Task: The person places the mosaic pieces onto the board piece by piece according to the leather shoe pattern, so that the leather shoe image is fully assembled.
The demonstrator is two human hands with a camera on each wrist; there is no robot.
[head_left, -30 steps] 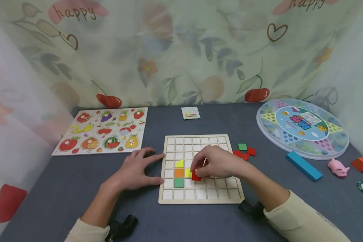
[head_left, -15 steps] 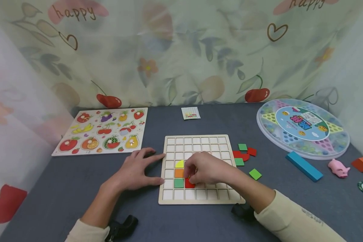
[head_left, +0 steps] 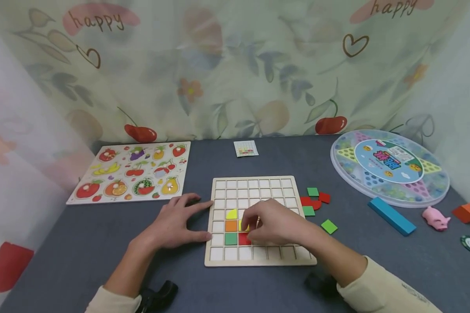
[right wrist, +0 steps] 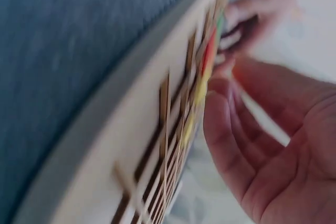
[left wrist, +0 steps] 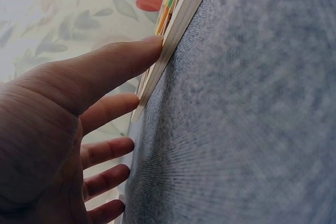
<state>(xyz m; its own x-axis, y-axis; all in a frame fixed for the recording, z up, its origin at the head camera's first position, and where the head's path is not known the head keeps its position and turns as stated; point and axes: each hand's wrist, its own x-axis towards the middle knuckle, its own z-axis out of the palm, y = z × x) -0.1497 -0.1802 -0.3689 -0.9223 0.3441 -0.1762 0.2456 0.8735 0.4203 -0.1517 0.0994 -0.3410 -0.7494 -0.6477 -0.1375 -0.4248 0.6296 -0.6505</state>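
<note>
Grey bench (head_left: 102, 248) is topped w/ wooden grid board (head_left: 260, 263); L edge is touched by L hand (head_left: 176, 221), fingers spread. R hand (head_left: 274, 224) is held above, thumb & index apart. Red tile (head_left: 243, 239) is seated beside green tile (head_left: 230, 239).

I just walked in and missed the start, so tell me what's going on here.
A person's left hand touches the left edge of a wooden grid board with thumb and index finger. The right hand bends over the board, fingertips by a red tile in the cell beside a green tile. An orange tile and yellow tiles also sit in the grid; loose tiles lie to the board's right.
</note>
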